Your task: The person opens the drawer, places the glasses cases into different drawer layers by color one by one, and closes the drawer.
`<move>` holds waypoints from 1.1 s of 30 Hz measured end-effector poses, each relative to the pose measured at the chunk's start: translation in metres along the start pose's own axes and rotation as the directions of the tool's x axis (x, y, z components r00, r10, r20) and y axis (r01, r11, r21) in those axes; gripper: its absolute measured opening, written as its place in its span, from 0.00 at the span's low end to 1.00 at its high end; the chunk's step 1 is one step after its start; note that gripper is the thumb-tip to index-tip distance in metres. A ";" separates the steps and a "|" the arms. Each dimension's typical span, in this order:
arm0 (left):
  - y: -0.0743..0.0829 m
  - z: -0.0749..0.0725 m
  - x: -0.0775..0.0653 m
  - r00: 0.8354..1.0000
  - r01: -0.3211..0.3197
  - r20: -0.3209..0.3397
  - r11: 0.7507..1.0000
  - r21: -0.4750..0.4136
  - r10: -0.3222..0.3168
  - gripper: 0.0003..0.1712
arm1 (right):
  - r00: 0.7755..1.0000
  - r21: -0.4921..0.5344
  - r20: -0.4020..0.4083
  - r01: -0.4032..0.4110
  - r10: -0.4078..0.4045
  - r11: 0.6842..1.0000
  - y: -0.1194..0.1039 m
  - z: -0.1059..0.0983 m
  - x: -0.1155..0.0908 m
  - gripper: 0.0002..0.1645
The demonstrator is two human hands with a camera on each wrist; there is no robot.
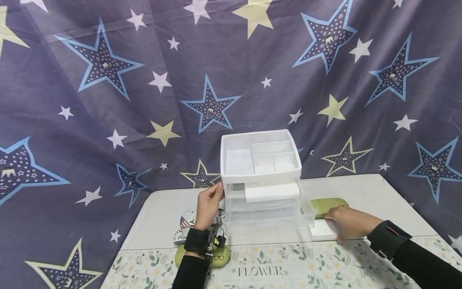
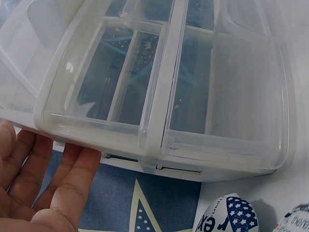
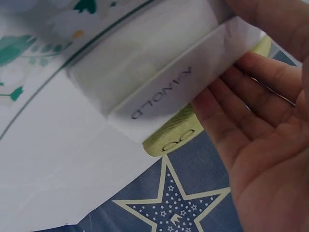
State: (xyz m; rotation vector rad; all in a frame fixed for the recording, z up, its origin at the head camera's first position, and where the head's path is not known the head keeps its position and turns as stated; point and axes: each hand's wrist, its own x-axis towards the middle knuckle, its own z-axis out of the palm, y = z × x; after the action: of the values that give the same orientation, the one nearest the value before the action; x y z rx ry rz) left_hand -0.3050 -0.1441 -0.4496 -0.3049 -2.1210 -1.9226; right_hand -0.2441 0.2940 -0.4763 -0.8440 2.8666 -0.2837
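Drawers (image 1: 263,208) of clear plastic in a white frame stand on the table (image 1: 368,192), near its middle, with a divided tray (image 1: 261,174) on top. A white flat thing (image 1: 272,192) shows just under the tray, and a clear part juts out low on the unit's right side.

The left hand (image 1: 208,204) is at the left side of the unit, its bent fingers hooked round the back edge – the fingertips are hidden there. Near that hand, on the table, lie rounded things (image 1: 187,222) printed with letters and a flag. A green glasses case (image 1: 219,257) lies closer to the person, partly covered by the left wrist.

To the right of the unit, the right hand (image 1: 351,222) grips a white box (image 1: 322,230), with the thumb on one side and the fingers against the other, where dark letters run. A second green case (image 1: 326,205) lies just behind that box, a drawing of glasses on its lid.

A flowered cloth (image 1: 263,257) with the word FLOWER covers the near part of the table. Behind everything hangs a dark curtain (image 1: 231,48) – blue, white and yellow stars all over it.
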 end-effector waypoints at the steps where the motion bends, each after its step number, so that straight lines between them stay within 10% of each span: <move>1: 0.000 0.000 0.000 1.000 0.000 -0.002 1.000 0.001 0.000 0.20 | 1.000 -0.007 0.001 0.004 -0.004 1.000 0.000 0.000 0.000 0.41; 14: -0.004 -0.001 0.000 1.000 -0.015 0.005 1.000 0.001 0.015 0.21 | 0.999 -0.015 -0.008 0.033 -0.033 0.999 0.000 -0.001 -0.006 0.40; 33: -0.018 -0.001 0.007 1.000 -0.014 -0.001 1.000 -0.005 0.014 0.23 | 0.999 -0.077 0.041 -0.007 0.010 0.997 0.009 -0.068 -0.014 0.33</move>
State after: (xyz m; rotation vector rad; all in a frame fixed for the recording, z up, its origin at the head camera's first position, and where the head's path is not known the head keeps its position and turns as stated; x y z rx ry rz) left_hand -0.3175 -0.1470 -0.4639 -0.3187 -2.1081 -1.9201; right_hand -0.2495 0.3187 -0.4111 -0.8404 2.8585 -0.1535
